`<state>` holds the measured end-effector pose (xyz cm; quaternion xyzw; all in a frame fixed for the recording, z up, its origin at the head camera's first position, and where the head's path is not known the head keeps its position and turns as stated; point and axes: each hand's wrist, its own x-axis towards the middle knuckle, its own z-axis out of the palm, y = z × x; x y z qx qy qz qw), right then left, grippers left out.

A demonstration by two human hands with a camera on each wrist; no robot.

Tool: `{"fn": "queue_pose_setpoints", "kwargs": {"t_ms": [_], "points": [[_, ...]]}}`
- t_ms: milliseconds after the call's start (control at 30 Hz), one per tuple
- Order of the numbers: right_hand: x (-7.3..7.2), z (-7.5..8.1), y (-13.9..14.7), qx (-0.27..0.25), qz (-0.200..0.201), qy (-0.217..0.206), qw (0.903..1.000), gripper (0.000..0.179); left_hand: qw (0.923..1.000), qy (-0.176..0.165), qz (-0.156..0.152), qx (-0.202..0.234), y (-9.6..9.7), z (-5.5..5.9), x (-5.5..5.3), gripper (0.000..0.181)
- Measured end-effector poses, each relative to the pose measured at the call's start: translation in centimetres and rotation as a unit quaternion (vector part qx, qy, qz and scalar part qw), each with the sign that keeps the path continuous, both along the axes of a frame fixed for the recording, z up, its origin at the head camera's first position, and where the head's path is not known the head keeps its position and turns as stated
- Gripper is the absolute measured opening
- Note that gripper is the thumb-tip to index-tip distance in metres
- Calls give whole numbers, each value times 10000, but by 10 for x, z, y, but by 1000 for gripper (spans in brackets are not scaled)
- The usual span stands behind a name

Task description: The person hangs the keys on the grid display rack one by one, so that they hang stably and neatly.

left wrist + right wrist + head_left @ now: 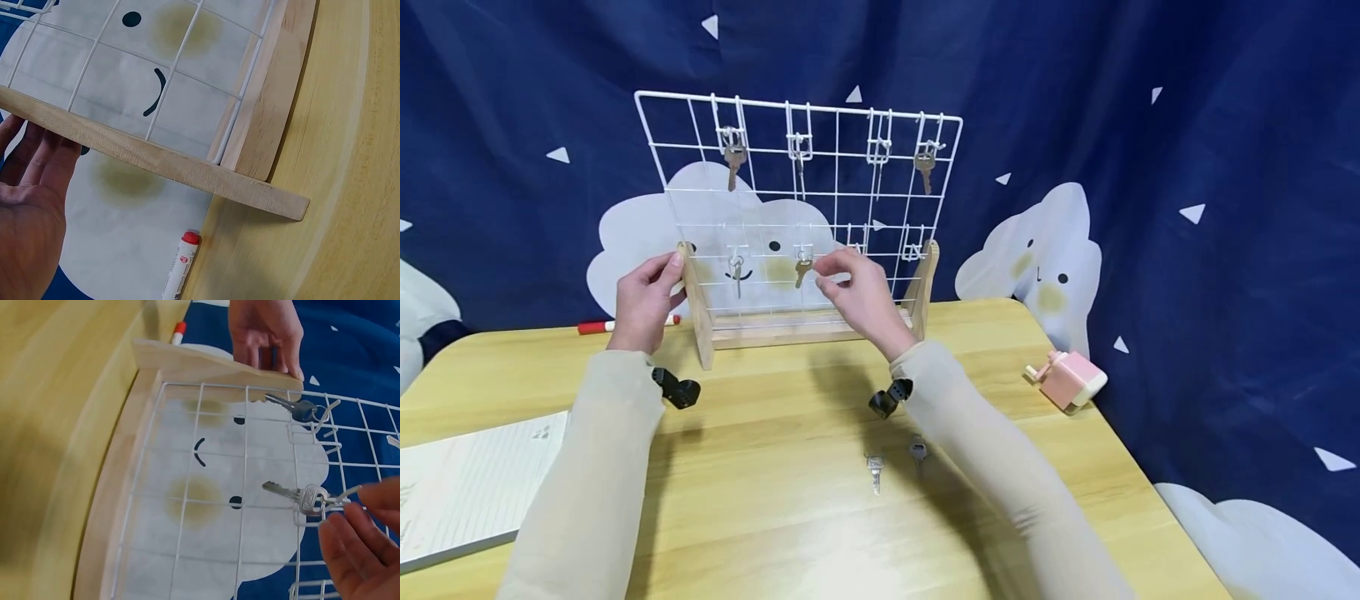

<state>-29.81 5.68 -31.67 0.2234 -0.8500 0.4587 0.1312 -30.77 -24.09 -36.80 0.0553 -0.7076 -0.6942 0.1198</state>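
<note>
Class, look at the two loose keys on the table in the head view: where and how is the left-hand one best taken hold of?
Probably by the head of the left-hand key, pinched across its side edges from above. It lies flat on the table, so getting fingertips underneath looks hard; the head is broader than the blade and points toward the rack.

Lined notepad (482,479), red-capped marker (180,265), pink sharpener (1070,382), blue curtain (1045,92)

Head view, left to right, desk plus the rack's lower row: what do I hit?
Notepad → left hand → first lower hanging key → second lower hanging key → right hand → pink crank gadget.
</note>
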Motion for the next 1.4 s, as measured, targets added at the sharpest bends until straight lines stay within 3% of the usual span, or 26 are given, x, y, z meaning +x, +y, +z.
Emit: {"fn": "queue_pose_setpoints", "kwargs": {"t_ms": [167, 300, 533, 700, 1033, 1233, 1400], "points": [[13, -8, 18, 19, 398, -426, 9983, 12, 9999, -49, -36, -108, -1, -3, 0, 64], [27, -13, 35, 326, 656, -824, 9939, 10, 10000, -20, -25, 14, -1, -5, -2, 64], [50, -31, 65, 942, 1277, -1266, 9792, 13, 9998, 22, -53, 166, -1, -7, -3, 63], [63, -48, 81, 1279, 1502, -1629, 9667, 16, 9999, 83, -36, 124, -1, -4, -2, 62], [88, -83, 89, 1953, 1932, -1682, 9467, 21, 9990, 181, 52, 399, 0, -2, 0, 59], [96, -94, 87, 2188, 1937, -1787, 9395, 21, 9999, 38, 10, 123, 0, -3, 0, 62], [98, -98, 84, 2201, 1915, -1876, 9379, 19, 9998, -2, -1, 194, 0, -3, -1, 62]]}}
